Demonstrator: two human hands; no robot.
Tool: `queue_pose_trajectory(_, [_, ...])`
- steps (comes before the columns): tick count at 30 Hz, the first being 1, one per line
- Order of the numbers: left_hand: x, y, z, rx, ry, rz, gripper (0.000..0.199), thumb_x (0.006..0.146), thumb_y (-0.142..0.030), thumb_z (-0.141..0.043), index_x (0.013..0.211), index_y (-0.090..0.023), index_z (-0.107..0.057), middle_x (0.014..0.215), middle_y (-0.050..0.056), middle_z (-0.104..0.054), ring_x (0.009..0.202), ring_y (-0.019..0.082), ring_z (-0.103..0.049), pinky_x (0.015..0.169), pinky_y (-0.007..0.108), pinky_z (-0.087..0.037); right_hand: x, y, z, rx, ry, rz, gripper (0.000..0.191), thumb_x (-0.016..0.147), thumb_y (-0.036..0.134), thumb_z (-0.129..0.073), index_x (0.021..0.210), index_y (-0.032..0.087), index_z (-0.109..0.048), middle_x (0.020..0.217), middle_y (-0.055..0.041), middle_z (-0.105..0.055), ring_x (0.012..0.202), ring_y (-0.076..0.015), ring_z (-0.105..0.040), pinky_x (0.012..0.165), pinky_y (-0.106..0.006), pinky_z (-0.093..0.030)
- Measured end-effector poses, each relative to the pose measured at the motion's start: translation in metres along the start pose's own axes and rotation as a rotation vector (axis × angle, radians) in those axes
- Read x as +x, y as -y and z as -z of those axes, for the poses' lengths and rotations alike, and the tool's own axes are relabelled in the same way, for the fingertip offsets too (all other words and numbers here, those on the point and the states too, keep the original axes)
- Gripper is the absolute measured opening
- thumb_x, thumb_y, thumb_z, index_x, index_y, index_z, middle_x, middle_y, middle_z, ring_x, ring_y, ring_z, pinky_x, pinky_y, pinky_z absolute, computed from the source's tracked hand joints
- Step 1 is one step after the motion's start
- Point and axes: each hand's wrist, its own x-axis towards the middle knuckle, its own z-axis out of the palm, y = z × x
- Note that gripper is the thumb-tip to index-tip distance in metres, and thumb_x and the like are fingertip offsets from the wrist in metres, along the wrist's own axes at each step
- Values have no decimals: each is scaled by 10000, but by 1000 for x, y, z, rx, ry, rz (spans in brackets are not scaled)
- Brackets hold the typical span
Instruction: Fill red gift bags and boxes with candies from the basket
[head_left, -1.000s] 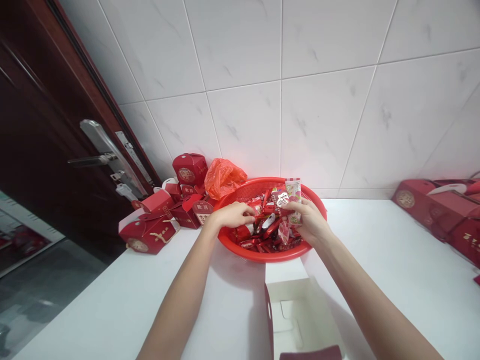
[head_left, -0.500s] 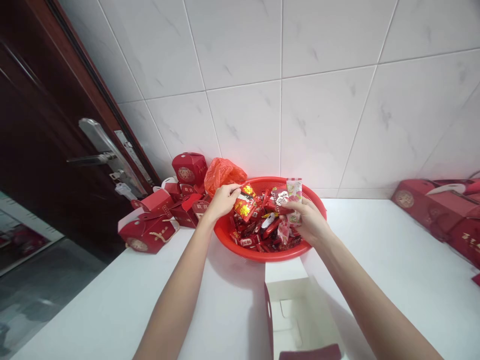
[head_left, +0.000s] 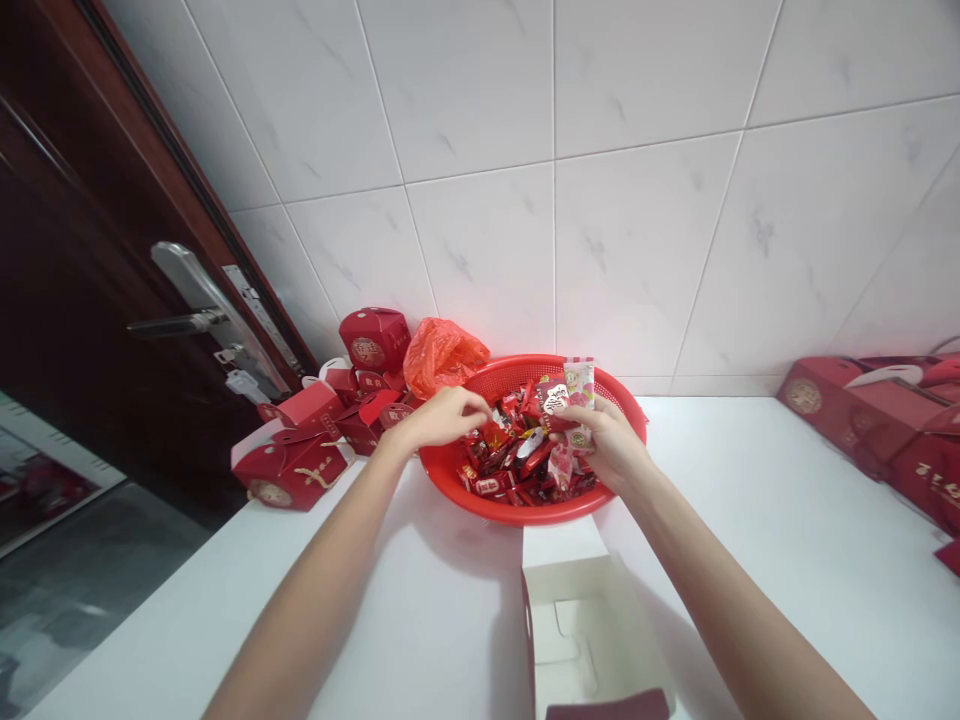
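Note:
A red oval plastic basket [head_left: 480, 505] full of wrapped candies [head_left: 517, 460] stands against the tiled wall. Over its right side, my right hand [head_left: 604, 435] grips several candy packets [head_left: 559, 397], red and pink-white ones among them. My left hand [head_left: 450, 415] is over the basket's left part, its fingers curled close above the candies; whether they hold something is hidden. In front of the basket lies an open box [head_left: 592, 630], white inside, with no candy visible in it.
Several folded red gift boxes [head_left: 289, 465] stand at the left beside a crumpled red plastic bag [head_left: 442, 355]. More red boxes [head_left: 862, 410] are at the right. A dark door [head_left: 90, 230] with a metal handle is at far left.
The red and yellow packet has left my left fingertips, and that hand has dropped lower and curled. My right hand still holds its packets. The view has shifted slightly.

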Motion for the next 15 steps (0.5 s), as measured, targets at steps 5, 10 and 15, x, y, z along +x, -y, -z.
queue_pose_trajectory(5, [-3,-6,1,266,483,21,188,682,-183,-604,762,-224,-770,804,6,-751,735,196,-654,634,242,-449,1,-1,0,1,-5,-6,271,511,196,-807,732,180,-652,736,-13,-694,648,-153,-613,593,-287,-515])
queue_pose_trajectory(10, [3,-6,-17,365,527,142,123,579,-152,-624,677,-196,-682,738,37,-682,661,211,-599,540,262,-402,2,-2,0,25,1,1,301,494,189,-819,733,183,-636,735,-6,-687,661,-156,-624,601,-291,-534])
queue_pose_trajectory(15, [8,-1,-25,319,546,103,116,524,-129,-630,587,-196,-560,634,13,-600,608,200,-552,525,274,-382,2,-4,0,31,43,26,322,491,178,-827,754,183,-640,754,-11,-697,676,-161,-643,630,-301,-550])
